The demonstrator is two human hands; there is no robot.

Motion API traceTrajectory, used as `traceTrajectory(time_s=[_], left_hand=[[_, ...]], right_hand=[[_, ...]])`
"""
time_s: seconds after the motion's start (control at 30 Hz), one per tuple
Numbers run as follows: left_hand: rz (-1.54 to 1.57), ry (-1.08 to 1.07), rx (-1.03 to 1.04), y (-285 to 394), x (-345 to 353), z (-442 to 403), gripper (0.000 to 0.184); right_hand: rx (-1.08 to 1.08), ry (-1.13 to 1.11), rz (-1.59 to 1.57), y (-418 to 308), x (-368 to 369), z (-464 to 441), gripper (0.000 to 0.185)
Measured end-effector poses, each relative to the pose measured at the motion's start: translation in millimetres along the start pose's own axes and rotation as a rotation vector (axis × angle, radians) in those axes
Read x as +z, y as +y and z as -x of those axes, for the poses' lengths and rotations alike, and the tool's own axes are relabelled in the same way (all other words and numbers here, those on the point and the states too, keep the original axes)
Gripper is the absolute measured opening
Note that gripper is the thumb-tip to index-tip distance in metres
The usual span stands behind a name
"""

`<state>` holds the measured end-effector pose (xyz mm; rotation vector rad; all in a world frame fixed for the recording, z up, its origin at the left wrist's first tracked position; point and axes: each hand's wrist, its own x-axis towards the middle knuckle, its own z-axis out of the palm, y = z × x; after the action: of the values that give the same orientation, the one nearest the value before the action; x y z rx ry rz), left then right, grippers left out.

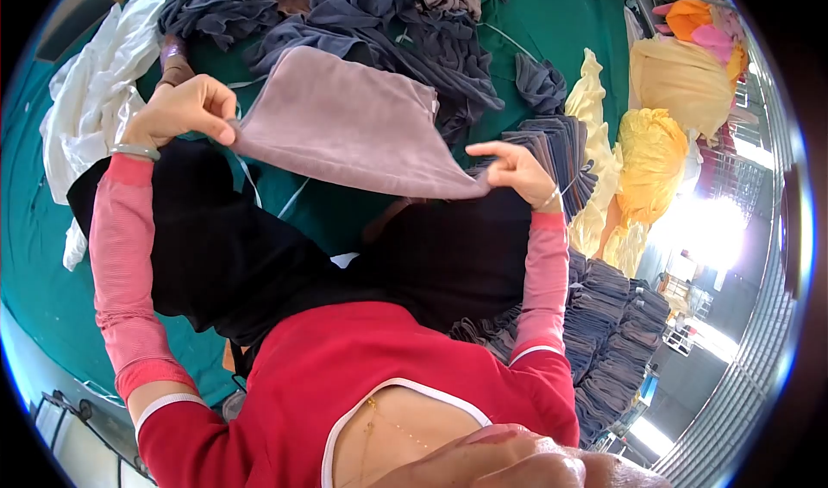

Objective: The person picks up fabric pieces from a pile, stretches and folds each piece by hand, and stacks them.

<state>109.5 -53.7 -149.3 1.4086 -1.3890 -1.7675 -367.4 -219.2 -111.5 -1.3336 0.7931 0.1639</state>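
A mauve cloth (pixel 336 126) is stretched out in front of me, its near edge pulled taut between my hands. My left hand (pixel 185 113) pinches its left corner between thumb and fingers. At the right corner, my right hand (pixel 517 173) grips the fabric with the index finger pointing out to the left. The cloth's far part lies over or just above a heap of dark grey cloths (pixel 371 22); whether it touches them I cannot tell. Beside my right hand stands a row of folded dark cloths (pixel 552 147).
Green sheeting (pixel 52 255) covers the surface I sit on. White fabric (pixel 103 83) lies at the left, near a cardboard box (pixel 82 14). To the right are yellow fabric (pixel 591 134), yellow bundles (pixel 651 160) and stacks of folded dark cloths (pixel 604 341).
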Motion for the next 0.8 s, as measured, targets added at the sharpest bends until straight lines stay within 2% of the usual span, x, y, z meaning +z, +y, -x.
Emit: traceTrajectory(time_s=[0.07, 0.1, 0.13, 0.2, 0.27, 0.3, 0.33, 0.4, 0.5, 0.6, 0.67, 0.73, 0.8], left_hand=[[0.044, 0.095, 0.001, -6, 1, -20, 0.023], [0.139, 0.148, -0.002, -23, -7, -35, 0.023], [0.159, 0.257, -0.039, -18, -6, -44, 0.02], [0.367, 0.575, -0.103, -18, 3, -67, 0.021], [-0.214, 0.612, -0.095, -63, -21, -102, 0.028], [-0.505, 0.624, -0.142, -59, -15, -103, 0.035], [-0.684, 0.753, -0.032, -58, -3, -102, 0.035], [-0.629, 0.768, 0.056, -49, 9, -106, 0.03], [-0.391, 0.537, 0.085, -26, 13, -108, 0.024], [-0.474, 0.577, 0.082, -8, 19, -105, 0.022], [-0.521, 0.592, 0.014, 2, 21, -103, 0.022], [-0.6, 0.597, -0.004, 10, 21, -102, 0.023], [-0.597, 0.617, -0.028, 16, 21, -104, 0.03]], right_hand=[[-0.064, 0.173, 0.055, 7, -2, -23, 0.044], [-0.074, 0.266, -0.037, 15, -11, -35, 0.042], [-0.087, 0.357, -0.126, 25, -22, -48, 0.04], [-0.105, 0.388, -0.278, 42, -44, -72, 0.039], [0.04, 0.491, -0.023, 41, -52, -89, 0.041], [0.019, 0.492, 0.118, 46, -58, -98, 0.04], [-0.001, 0.49, 0.255, 54, -63, -107, 0.039], [-0.11, 0.462, 0.333, 55, -70, -128, 0.035], [-0.165, 0.413, 0.259, 34, -63, -167, 0.033], [-0.203, 0.495, 0.34, 30, -59, -233, 0.025], [-0.312, 0.513, 0.386, 58, -65, -296, 0.025], [-0.303, 0.504, 0.707, 68, -50, -329, 0.029], [-0.111, 0.42, 0.938, 80, -34, -357, 0.031]])
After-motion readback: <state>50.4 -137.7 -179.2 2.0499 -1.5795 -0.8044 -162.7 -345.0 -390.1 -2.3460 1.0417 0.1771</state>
